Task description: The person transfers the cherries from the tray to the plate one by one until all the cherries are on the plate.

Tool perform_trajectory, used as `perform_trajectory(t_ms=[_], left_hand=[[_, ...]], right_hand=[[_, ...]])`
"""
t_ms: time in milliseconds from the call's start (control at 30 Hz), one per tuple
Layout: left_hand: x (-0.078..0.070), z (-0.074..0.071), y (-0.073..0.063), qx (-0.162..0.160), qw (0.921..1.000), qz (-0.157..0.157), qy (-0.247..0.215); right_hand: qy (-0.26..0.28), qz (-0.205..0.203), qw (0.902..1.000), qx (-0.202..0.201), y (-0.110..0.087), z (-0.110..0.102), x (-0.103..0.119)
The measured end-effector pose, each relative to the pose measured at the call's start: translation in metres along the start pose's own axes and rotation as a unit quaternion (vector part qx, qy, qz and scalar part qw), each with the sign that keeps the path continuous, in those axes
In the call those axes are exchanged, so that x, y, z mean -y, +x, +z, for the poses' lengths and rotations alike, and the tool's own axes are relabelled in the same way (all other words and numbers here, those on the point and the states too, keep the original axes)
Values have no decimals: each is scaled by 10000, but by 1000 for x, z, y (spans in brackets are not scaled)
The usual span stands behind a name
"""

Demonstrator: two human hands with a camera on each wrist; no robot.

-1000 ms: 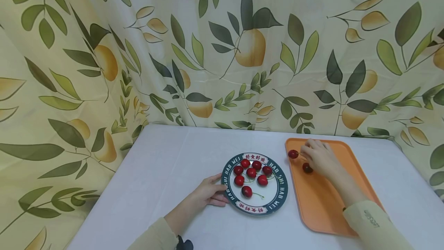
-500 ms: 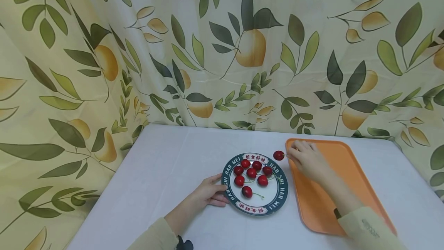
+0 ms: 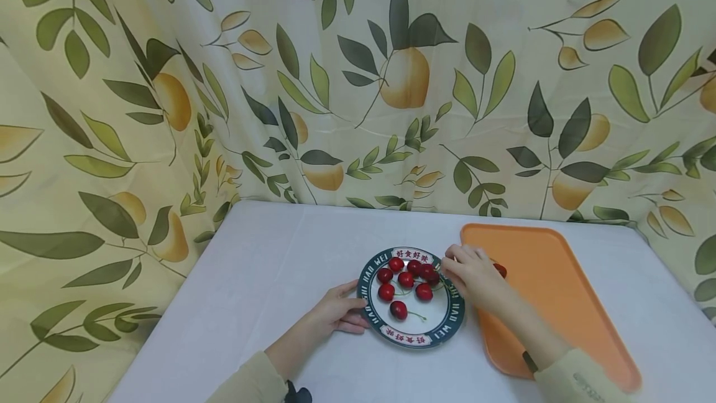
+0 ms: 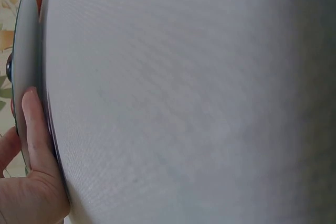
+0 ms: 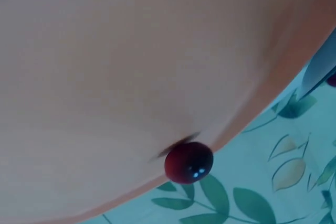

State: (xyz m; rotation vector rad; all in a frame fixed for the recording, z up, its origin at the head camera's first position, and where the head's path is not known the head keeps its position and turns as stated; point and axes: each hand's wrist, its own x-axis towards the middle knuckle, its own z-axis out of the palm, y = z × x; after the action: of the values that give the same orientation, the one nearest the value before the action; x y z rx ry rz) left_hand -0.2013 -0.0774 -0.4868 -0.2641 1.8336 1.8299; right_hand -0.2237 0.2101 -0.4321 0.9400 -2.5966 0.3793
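My left hand [image 3: 334, 311] grips the left rim of a round plate [image 3: 439, 313], white with a dark green lettered border. In the left wrist view, a finger [image 4: 35, 124] lies under the plate's raised edge, the thumb on its other side. Several red cherries [image 3: 405, 279] with stems rest on the plate. Over the plate's upper right rim, my right hand [image 3: 475, 275] pinches a cherry [image 3: 427, 270] by its stem; the fingertips partly hide the stem. That cherry hangs at or just above the others; whether it touches them I cannot tell.
Right of the plate lies an orange tray [image 3: 537, 254], partly under my right forearm. One dark cherry [image 5: 189, 162] lies on it, half hidden behind my right hand in the head view. A white-covered table [image 3: 291, 247] meets a leaf-patterned curtain [image 3: 358, 79] at the back.
My right hand has lifted a cherry off the tray and carried it left to the plate's upper right. The left hand and plate have stayed put.
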Motion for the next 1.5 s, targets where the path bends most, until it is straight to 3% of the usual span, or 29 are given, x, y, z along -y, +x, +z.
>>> perform_trajectory(t_ms=[400,967,1500], left_hand=[[1,0,0,31,10000,23,-9],[2,-1,0,-2,10000,6,89],[2,-1,1,20,10000,-25,1]], right_hand=[[-109,-492,9986,171,-1,12,17],[-201,-553,9956,730,2,21,24],[-157,-649,9937,902,1,27,27]])
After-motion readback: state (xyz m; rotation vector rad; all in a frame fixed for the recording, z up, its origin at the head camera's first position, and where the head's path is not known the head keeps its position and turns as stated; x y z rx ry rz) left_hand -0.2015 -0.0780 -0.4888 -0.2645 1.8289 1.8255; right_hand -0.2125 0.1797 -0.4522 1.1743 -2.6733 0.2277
